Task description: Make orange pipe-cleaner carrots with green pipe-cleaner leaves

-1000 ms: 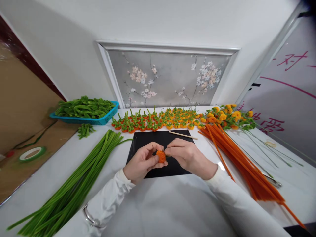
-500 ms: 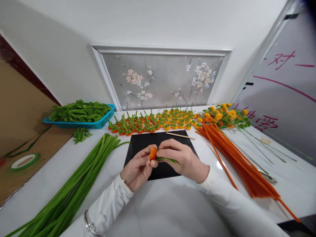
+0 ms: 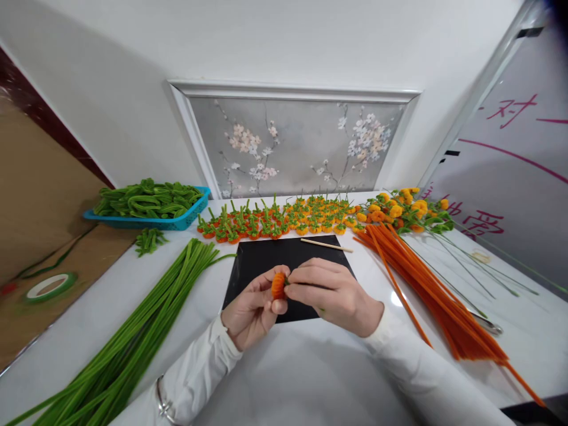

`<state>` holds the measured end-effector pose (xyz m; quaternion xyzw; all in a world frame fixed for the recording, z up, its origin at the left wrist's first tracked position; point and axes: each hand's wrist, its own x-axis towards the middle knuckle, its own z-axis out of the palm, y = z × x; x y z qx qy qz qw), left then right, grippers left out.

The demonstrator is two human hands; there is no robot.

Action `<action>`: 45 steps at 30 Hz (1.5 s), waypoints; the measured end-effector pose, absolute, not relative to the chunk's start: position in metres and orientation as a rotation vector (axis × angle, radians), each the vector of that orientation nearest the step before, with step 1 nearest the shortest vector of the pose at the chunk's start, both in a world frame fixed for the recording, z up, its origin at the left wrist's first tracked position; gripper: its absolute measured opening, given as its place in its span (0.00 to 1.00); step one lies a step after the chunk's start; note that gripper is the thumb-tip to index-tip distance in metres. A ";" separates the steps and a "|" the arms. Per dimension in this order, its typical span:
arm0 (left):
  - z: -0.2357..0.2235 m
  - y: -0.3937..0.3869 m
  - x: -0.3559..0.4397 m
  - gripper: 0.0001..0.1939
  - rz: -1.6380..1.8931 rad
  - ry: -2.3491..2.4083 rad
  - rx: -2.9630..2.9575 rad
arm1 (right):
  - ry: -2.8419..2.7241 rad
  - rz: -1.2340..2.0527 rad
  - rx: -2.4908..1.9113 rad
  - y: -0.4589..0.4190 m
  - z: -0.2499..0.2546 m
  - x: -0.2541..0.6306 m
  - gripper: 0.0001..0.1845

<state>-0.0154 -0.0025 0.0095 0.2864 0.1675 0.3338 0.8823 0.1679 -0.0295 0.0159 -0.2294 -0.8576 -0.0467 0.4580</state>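
Observation:
Between thumb and fingers, my left hand [image 3: 249, 312] pinches a small ribbed orange pipe-cleaner pumpkin [image 3: 278, 286]. My right hand [image 3: 341, 294] is closed at the pumpkin's right side, its fingertips on a green pipe-cleaner stem [image 3: 286, 281]; most of that green piece is hidden by the fingers. Both hands hover above the near part of a black mat [image 3: 255, 260]. A thin wooden stick [image 3: 326, 244] lies across the mat's far right edge. Rows of small orange pumpkins with green tops [image 3: 252, 229] and yellow ones [image 3: 315, 226] stand behind the mat.
Long green pipe cleaners [image 3: 146, 325] lie at left, orange ones [image 3: 430, 293] at right. A blue basket [image 3: 177, 222] of green loops, short green pieces [image 3: 149, 241] and a green tape roll [image 3: 51, 287] are farther left. Yellow-orange flowers [image 3: 399, 207] and scissors-like metal handles [image 3: 490, 325] lie right.
The pumpkin has turned slightly in my left hand. My right fingers have closed in over the green piece, which now shows less. The whole view has shifted a little.

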 end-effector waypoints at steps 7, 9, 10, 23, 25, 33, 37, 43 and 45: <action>0.005 0.004 -0.022 0.16 0.666 0.315 0.709 | -1.904 0.030 -0.717 -0.037 0.016 0.156 0.11; 0.005 0.004 -0.023 0.16 0.665 0.314 0.729 | -1.902 0.026 -0.755 -0.039 0.017 0.154 0.12; 0.004 0.005 -0.023 0.16 0.662 0.316 0.736 | -1.903 0.016 -0.770 -0.039 0.017 0.153 0.12; 0.020 0.005 -0.020 0.11 0.835 0.483 1.201 | -1.751 0.226 -0.992 -0.042 0.017 0.140 0.09; 0.022 0.006 -0.021 0.08 0.887 0.492 1.329 | -1.645 0.380 -1.010 -0.042 0.016 0.139 0.08; 0.021 0.005 -0.023 0.05 0.961 0.519 1.728 | -1.566 0.726 -1.057 -0.041 0.018 0.141 0.09; 0.020 0.001 -0.024 0.10 0.974 0.629 1.904 | -1.405 1.152 -1.051 -0.035 0.016 0.144 0.11; 0.028 -0.001 -0.020 0.18 0.866 0.618 1.544 | -1.196 1.367 -0.824 -0.030 0.007 0.151 0.11; 0.030 -0.002 -0.019 0.16 0.819 0.589 1.400 | -1.158 1.368 -0.770 -0.030 0.003 0.151 0.10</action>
